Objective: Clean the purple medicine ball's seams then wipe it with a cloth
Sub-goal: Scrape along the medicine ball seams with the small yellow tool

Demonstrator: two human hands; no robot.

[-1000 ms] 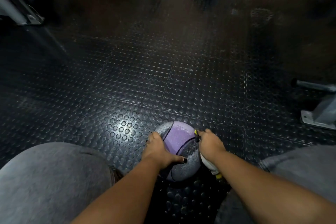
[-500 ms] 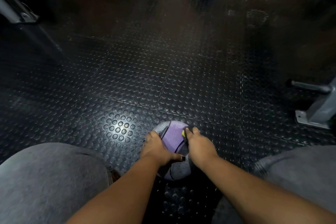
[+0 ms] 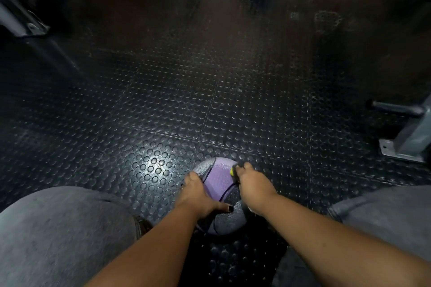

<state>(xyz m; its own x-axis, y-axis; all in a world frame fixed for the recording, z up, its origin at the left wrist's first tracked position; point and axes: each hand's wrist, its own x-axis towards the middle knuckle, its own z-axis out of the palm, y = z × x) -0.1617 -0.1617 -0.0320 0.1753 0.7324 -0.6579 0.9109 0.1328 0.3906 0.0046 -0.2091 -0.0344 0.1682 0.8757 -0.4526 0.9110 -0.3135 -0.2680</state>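
- Ball (image 3: 221,181) sits on the studded floor (image 3: 163,100) between the person's knees
- Left hand (image 3: 198,195) clasps its side, apparently to stop it rolling
- Right hand (image 3: 253,184) curls round a yellow-tipped tool (image 3: 232,171), pressed at a seam near the top

Both forearms (image 3: 151,247) are bare up to the frame's edge. The left hand (image 3: 198,195) has a black-painted thumbnail (image 3: 231,209). Faded grey trousers (image 3: 63,235) of a denim-like cloth cover both knees, with a stitched seam on the right leg.
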